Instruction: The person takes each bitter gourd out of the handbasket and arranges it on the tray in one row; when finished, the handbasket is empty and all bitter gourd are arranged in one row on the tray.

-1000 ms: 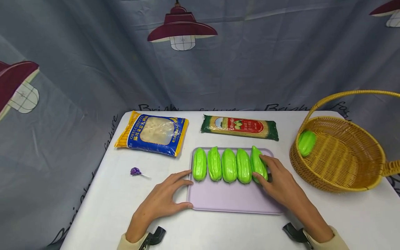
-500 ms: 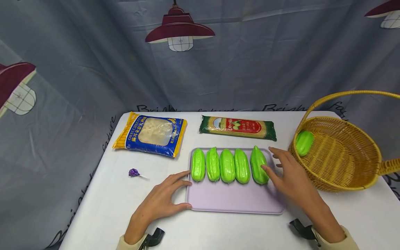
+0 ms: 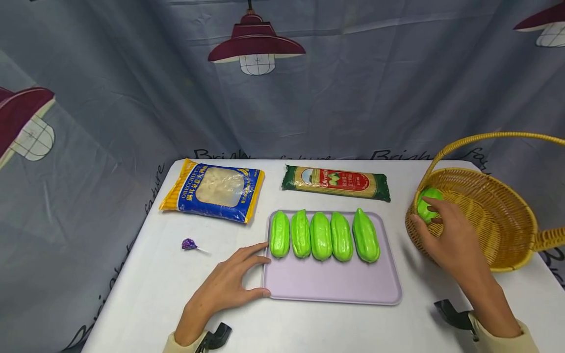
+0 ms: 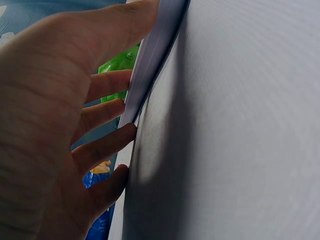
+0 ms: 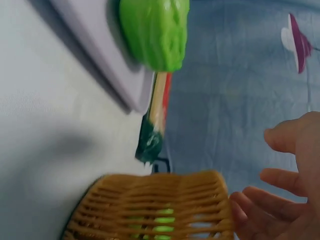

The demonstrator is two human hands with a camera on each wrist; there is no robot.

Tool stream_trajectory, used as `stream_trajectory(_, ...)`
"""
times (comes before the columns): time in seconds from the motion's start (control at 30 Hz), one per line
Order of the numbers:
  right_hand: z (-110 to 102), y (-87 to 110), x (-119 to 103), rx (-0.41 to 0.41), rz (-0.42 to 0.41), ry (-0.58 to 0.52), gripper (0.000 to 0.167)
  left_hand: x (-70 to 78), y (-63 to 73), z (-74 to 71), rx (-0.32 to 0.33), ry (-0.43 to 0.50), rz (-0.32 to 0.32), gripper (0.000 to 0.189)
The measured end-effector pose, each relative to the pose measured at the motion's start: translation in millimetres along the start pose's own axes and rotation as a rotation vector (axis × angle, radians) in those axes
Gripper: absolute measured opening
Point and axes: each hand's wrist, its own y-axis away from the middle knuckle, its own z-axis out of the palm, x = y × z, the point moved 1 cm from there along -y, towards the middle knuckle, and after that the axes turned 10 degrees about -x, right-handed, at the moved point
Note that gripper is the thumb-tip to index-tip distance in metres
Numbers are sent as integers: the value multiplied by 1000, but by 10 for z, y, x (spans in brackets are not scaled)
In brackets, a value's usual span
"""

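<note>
Several bright green, ridged oblong gourds (image 3: 321, 236) lie side by side on a lilac tray (image 3: 331, 282). My left hand (image 3: 227, 282) rests at the tray's left side, fingertips and spread thumb against its edge; the left wrist view shows those fingers fairly straight along the rim. Over the left rim of a wicker basket (image 3: 494, 211) is my right hand (image 3: 459, 245), its fingers reaching inside above another green gourd (image 3: 425, 208), partly hidden by the hand. In the right wrist view the right hand's fingers are apart, holding nothing, just beyond the woven basket wall (image 5: 150, 205).
A blue and yellow orecchiette bag (image 3: 216, 191) lies at the back left, with a purple-wrapped lollipop (image 3: 190, 244) in front of it. Behind the tray is a green and red spaghetti packet (image 3: 335, 182). The basket's tall handle (image 3: 485, 136) arches over its opening.
My right hand has let go of the rightmost gourd on the tray and moved right to the basket. That gourd stays on the tray. My left hand keeps its place at the tray edge.
</note>
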Motion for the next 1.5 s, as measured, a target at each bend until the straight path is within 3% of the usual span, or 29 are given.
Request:
stream_trajectory(0.37, 25, -79, 273, -108, 124, 43, 55, 2, 6, -8, -8, -3, -9, 65)
stream_trajectory(0.63, 67, -194, 469, -173, 158, 35, 52, -4, 2, 6, -1, -1, -1, 66)
stream_trajectory(0.97, 92, -306, 628, -291, 200, 110, 54, 0, 0, -3, -17, 6, -15, 66)
stream_trajectory(1.37, 41, -355, 735, -281, 231, 139, 53, 2, 2, 9, 10, 11, -1, 64)
stream_trajectory(1.5, 20, -354, 753, -296, 254, 125, 60, 1, 3, 8, 11, 12, -2, 64)
